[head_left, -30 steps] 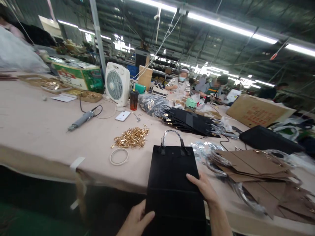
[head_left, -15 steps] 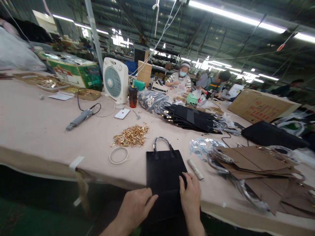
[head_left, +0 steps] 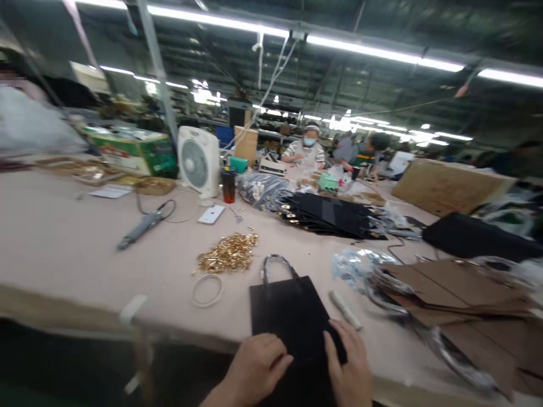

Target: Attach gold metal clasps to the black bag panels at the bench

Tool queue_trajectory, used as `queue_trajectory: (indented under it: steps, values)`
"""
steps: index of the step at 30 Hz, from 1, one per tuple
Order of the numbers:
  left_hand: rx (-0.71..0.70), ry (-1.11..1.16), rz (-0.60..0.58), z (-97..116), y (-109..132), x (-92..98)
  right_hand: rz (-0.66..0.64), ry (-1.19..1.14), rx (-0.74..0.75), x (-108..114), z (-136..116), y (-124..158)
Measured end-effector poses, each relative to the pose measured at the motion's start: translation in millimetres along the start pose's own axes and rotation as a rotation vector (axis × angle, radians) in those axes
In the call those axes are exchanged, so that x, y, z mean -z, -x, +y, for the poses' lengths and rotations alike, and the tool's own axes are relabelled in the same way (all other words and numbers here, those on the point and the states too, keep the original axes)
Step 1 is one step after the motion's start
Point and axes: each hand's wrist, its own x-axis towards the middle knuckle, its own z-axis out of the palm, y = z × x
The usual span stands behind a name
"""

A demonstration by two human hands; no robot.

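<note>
At the counter's (head_left: 63, 249) near edge, both hands pressed flat on a black paper bag (head_left: 288, 311), handle pointing away: left hand (head_left: 258, 370) and right hand (head_left: 350, 370) with open, spread grip, clasping nothing. Beside the bag, gold fittings (head_left: 229, 253), a white ring (head_left: 207, 289). Best kept square to the edge, pressed evenly, creases smoothed outward.

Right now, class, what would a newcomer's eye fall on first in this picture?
Both hands, left hand and right hand, press flat on a black bag at the table's near edge. Just beyond it glints a heap of gold fittings, and a white fan stands further back.
</note>
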Motion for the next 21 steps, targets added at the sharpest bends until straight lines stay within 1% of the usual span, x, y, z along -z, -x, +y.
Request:
queue_trajectory:
  steps: [2, 4, 6, 9, 12, 15, 18, 21]
  values:
    - [-0.033, 0.013, 0.045, -0.2, 5.2, -0.4, -0.04, 0.024, 0.034, 2.4, 6.5, -1.9]
    - [-0.058, 0.018, 0.074, -2.6, 9.8, -1.9, -0.102, -0.001, 0.101, 0.0, 9.8, -4.4]
    - [-0.067, 0.028, 0.091, -4.7, 14.7, -2.6, -0.148, -0.053, 0.156, -4.3, 5.3, -6.6]
    - [-0.028, 0.059, 0.121, -5.7, 22.0, 0.0, -0.243, -0.132, 0.204, -11.2, -17.4, -13.0]
    - [0.063, 0.099, 0.146, -8.5, 26.0, 6.0, -0.439, -0.209, 0.222, -23.7, -51.0, -30.8]
    - [0.179, 0.154, 0.136, -13.1, 25.7, 11.1, -0.616, -0.301, 0.228, -48.4, -83.3, -58.8]
    - [0.286, 0.233, 0.123, -15.6, 24.3, 13.9, -0.664, -0.368, 0.236, -82.7, -107.6, -85.2]
    - [0.337, 0.312, 0.113, -15.4, 24.8, 16.0, -0.718, -0.374, 0.25, -116.0, -127.9, -99.0]
